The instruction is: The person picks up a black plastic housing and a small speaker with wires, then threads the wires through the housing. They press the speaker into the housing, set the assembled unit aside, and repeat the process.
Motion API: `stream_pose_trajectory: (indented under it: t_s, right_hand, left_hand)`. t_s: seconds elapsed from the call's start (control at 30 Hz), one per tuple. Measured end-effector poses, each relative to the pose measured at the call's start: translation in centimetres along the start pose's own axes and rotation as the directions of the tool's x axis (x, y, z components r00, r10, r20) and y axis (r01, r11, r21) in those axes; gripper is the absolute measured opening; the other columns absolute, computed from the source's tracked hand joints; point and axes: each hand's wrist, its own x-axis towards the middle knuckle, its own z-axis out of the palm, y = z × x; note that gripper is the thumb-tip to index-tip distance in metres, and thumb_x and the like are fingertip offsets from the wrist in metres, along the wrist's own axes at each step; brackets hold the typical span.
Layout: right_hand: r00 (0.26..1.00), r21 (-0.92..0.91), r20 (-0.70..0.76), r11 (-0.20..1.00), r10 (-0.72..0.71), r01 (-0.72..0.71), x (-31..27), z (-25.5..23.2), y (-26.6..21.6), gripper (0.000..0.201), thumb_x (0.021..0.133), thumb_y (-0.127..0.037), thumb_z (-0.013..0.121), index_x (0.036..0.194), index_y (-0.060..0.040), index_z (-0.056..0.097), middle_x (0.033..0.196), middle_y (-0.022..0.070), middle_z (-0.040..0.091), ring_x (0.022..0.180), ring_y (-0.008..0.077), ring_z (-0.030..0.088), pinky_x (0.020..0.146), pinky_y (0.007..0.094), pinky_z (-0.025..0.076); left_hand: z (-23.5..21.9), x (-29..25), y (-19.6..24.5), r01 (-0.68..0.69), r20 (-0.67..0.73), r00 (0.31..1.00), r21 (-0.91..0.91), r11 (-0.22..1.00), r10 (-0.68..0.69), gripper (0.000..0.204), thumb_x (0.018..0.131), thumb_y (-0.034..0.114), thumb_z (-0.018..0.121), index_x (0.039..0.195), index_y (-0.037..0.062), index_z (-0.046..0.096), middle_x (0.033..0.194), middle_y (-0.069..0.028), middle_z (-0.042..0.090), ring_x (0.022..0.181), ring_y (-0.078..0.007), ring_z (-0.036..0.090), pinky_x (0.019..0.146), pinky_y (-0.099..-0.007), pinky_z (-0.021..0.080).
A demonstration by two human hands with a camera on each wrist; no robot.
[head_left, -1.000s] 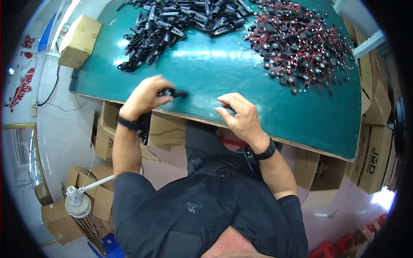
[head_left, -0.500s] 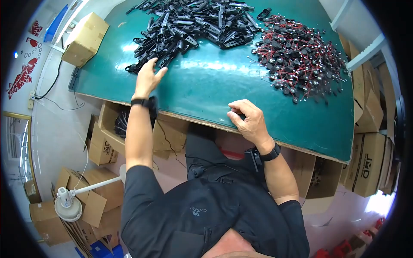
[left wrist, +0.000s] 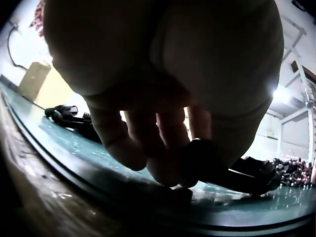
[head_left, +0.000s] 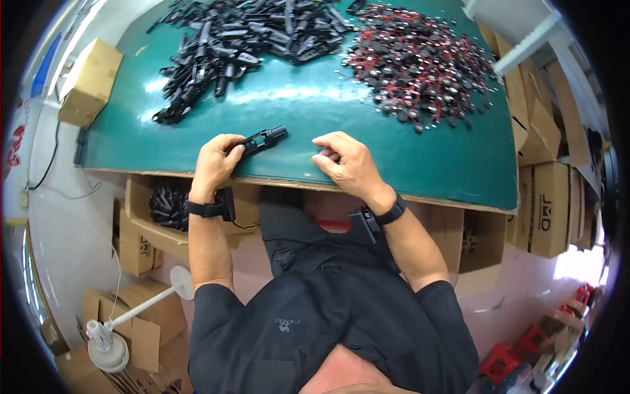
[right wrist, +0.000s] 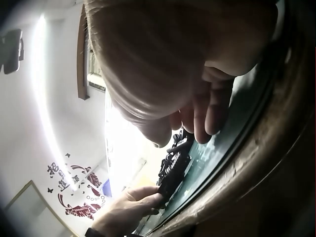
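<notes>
My left hand [head_left: 218, 161] grips one end of a long black plastic housing [head_left: 266, 139] just above the table's front edge. The housing's ribbed end points away to the right, toward my other hand. Seen from the left wrist, the thumb side lies against the dark housing [left wrist: 237, 178], and the palm hides part of it. My right hand [head_left: 353, 164] hovers at the front edge a short way to the right, fingers loosely bent, with nothing visible in them. The right wrist view shows the housing [right wrist: 174, 181] beyond those fingers.
A heap of similar black housings [head_left: 230, 46] covers the back left of the green table [head_left: 295, 105]. Toward the back right lies a heap of small round black parts with red wires [head_left: 420, 65]. An open carton [head_left: 141, 220] with black parts stands below the edge.
Half a second ago my left hand was at the heap of black housings; now it is back near the front edge, holding one. The right hand stays near the edge.
</notes>
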Motion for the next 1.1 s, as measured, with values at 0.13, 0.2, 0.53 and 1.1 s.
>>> stream_pose_trajectory:
  t_s: [0.13,0.2,0.53,1.1]
  right_hand:
    - [0.994,-0.099,-0.085,0.994,-0.063,0.054,-0.4,-3.4,0.1,0.025,0.092,-0.006,0.079,0.117,-0.001,0.075,0.106,0.0096,0.074,0.079,0.0174,0.072,0.073,0.0299,0.059]
    - [0.983,-0.263,-0.16,0.964,-0.093,0.049,-0.6,-5.6,0.0,0.026,0.092,-0.008,0.079,0.118,-0.0028,0.075,0.106,0.0098,0.073,0.079,0.0187,0.072,0.073,0.0306,0.059]
    - [0.96,-0.769,-0.229,0.634,-0.162,-0.077,2.5,-11.6,5.1,0.028,0.091,-0.021,0.081,0.116,-0.0109,0.074,0.11,0.0098,0.069,0.088,0.0347,0.072,0.079,0.0473,0.061]
    - [0.98,-0.789,-0.184,0.607,-0.082,-0.097,4.4,-10.6,4.8,0.021,0.093,-0.026,0.08,0.109,-0.0148,0.072,0.107,0.01,0.067,0.091,0.0376,0.073,0.077,0.0505,0.061]
  left_hand:
    - [1.4,1.0,2.4,-0.179,0.024,0.984,0.22,0.959,0.179,0.031,0.096,0.004,0.072,0.127,-0.0001,0.074,0.111,-0.0138,0.074,0.102,-0.0272,0.072,0.093,-0.034,0.056]
    - [1.7,0.9,3.5,-0.238,0.0,0.97,0.18,0.954,0.242,0.034,0.095,0.004,0.073,0.128,0.0014,0.073,0.118,-0.0155,0.073,0.111,-0.0313,0.071,0.098,-0.0368,0.055]
    - [3.8,0.3,3.8,-0.23,-0.034,0.971,0.163,0.959,0.238,0.044,0.092,0.007,0.077,0.135,0.0033,0.07,0.126,-0.0169,0.072,0.118,-0.0368,0.068,0.104,-0.0417,0.054]
    - [4.7,-0.1,3.2,-0.22,-0.085,0.965,0.248,0.944,0.247,0.047,0.09,0.011,0.079,0.135,0.0028,0.07,0.125,-0.0169,0.073,0.118,-0.0352,0.069,0.105,-0.0414,0.052]
